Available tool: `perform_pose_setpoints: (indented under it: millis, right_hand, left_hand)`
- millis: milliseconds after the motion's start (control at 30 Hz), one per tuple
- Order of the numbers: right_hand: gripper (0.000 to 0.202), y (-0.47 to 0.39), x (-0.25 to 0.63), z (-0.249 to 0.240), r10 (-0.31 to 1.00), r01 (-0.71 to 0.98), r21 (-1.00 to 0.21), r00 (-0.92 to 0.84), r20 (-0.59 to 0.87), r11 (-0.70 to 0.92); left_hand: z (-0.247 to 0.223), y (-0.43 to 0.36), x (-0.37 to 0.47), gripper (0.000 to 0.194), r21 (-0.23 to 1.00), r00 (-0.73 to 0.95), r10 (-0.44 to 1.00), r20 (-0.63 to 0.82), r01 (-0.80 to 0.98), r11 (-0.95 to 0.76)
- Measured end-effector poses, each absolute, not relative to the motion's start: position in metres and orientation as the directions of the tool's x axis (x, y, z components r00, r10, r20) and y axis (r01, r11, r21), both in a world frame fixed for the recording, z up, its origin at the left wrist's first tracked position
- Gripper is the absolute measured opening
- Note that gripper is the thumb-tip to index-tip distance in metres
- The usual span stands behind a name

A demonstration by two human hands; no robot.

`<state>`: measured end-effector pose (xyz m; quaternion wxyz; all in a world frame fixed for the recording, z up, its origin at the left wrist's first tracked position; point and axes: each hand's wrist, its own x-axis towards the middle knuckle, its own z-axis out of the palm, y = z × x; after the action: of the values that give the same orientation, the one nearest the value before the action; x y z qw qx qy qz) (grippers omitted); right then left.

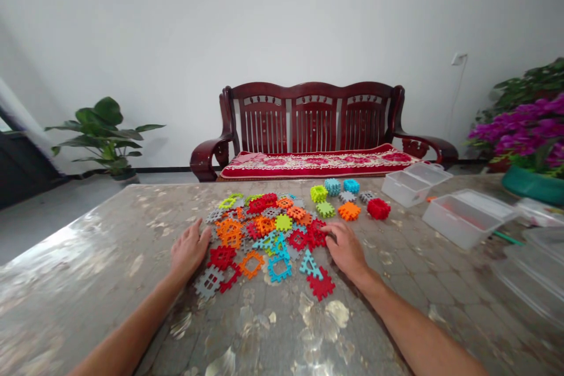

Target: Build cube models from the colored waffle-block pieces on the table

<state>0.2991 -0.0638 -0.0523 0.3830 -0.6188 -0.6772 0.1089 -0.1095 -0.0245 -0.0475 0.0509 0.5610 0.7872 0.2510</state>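
Observation:
A loose heap of toothed plastic building pieces in red, orange, grey, blue and green lies on the table in front of me. My left hand rests on the table at the heap's left edge, fingers stretched forward and nothing in it. On the right side, my right hand has its fingertips at a dark red piece, touching its edge, with thumb and fingers apart. Closest to me lie a grey window-shaped piece, an orange square frame, a blue frame, a blue triangle and a solid red piece.
Small sorted stacks stand behind my right hand, among them a green stack, an orange stack and a red stack. Two clear plastic boxes sit farther right, beside a teal flower pot. A wooden bench is beyond the table.

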Motion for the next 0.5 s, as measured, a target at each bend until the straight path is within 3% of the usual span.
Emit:
perform_pose_setpoints:
  millis: [167, 500]
  right_hand:
    - [0.031, -0.061, 0.301, -0.058, 0.918, 0.738, -0.638, 0.064, 0.392, 0.221]
    - [0.031, -0.06, 0.301, -0.058, 0.912, 0.733, -0.641, 0.07, 0.404, 0.228]
  left_hand:
    - [-0.039, -0.012, -0.106, 0.062, 0.375, -0.337, 0.93, 0.148, 0.889, 0.262]
    - [-0.044, -0.017, -0.098, 0.053, 0.265, -0.173, 0.959, 0.226, 0.958, 0.111]
